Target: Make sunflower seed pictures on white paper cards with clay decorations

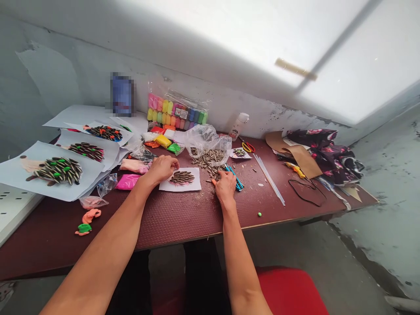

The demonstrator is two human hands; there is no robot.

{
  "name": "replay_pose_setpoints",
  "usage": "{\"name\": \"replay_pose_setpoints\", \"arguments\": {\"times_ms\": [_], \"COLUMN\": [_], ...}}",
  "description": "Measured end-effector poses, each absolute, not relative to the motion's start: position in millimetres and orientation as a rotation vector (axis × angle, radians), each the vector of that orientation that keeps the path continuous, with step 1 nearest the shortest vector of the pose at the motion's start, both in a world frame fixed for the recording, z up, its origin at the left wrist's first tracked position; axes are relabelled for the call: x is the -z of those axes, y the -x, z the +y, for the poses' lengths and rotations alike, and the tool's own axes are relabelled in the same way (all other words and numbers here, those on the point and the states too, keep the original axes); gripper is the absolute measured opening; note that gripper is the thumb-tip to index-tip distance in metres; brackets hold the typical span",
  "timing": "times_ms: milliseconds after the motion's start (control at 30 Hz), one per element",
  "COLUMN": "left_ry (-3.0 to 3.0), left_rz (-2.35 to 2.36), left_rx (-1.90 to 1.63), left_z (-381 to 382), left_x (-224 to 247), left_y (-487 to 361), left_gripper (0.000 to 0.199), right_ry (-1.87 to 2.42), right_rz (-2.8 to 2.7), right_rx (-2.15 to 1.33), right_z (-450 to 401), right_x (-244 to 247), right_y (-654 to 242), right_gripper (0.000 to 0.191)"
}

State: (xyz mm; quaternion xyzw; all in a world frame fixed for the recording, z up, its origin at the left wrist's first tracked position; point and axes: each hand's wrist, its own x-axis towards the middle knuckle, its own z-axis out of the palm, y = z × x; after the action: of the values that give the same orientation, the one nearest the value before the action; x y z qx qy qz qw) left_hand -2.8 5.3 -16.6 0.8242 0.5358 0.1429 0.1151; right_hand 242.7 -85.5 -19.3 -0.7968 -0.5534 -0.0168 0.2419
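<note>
A small white card (180, 185) lies on the dark red table, bearing a hedgehog shape of striped sunflower seeds. My left hand (162, 169) is at the card's upper left edge, its fingers curled together; what they hold, if anything, is too small to make out. To the right of the card, my right hand (225, 186) rests at the front of a loose pile of sunflower seeds (210, 159). Its fingers are bent, with a bit of orange by the fingertips, and whether they grip anything is unclear. Blue pens (238, 180) lie beside this hand.
Sheets with seed hedgehogs (62, 170) are stacked at the left. Clay packs (177, 114), a bottle (239, 126) and scissors (247, 147) stand or lie toward the wall. Glue sticks (269, 179), a glue gun (295, 169) with its cord and flowered cloth (331, 155) are at the right.
</note>
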Motion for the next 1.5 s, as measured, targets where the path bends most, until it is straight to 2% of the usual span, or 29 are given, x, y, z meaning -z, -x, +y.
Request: {"name": "replay_pose_setpoints", "arguments": {"times_ms": [100,333,567,700,967,1100,1300,1500], "left_ry": [-2.424,-2.417,-2.418,-2.417,-2.426,-2.422,-2.423,-2.434], "left_rz": [1.579,1.587,1.593,1.594,1.586,1.585,1.595,1.595], "left_rx": [-0.41,-0.394,-0.38,-0.373,-0.348,-0.356,-0.383,-0.393], "left_z": [4.2,2.5,2.8,3.1,2.8,2.2,2.5,3.1], "left_x": [15.0,12.4,11.8,12.6,10.8,9.7,12.7,14.0], "left_y": [2.3,1.3,1.0,1.4,2.3,1.8,1.6,2.3], "left_gripper": [0.03,0.029,0.031,0.03,0.031,0.031,0.031,0.032], "right_ry": [2.07,2.099,1.858,1.853,2.036,2.106,2.074,2.15], "right_rz": [-1.6,-1.531,-1.739,-1.548,-1.513,-1.537,-1.637,-1.573], "right_rx": [-0.064,0.027,-0.25,-0.207,-0.11,-0.099,-0.215,-0.046], "right_z": [-84.2,-82.6,-79.3,-79.8,-82.6,-82.5,-84.7,-79.4], "right_x": [17.6,24.2,22.4,20.2,16.4,14.7,10.7,17.4], "right_y": [-240.4,-243.4,-236.5,-240.5,-243.5,-239.8,-235.0,-235.1], "right_gripper": [0.025,0.037,0.043,0.047,0.025,0.021,0.024,0.041]}}
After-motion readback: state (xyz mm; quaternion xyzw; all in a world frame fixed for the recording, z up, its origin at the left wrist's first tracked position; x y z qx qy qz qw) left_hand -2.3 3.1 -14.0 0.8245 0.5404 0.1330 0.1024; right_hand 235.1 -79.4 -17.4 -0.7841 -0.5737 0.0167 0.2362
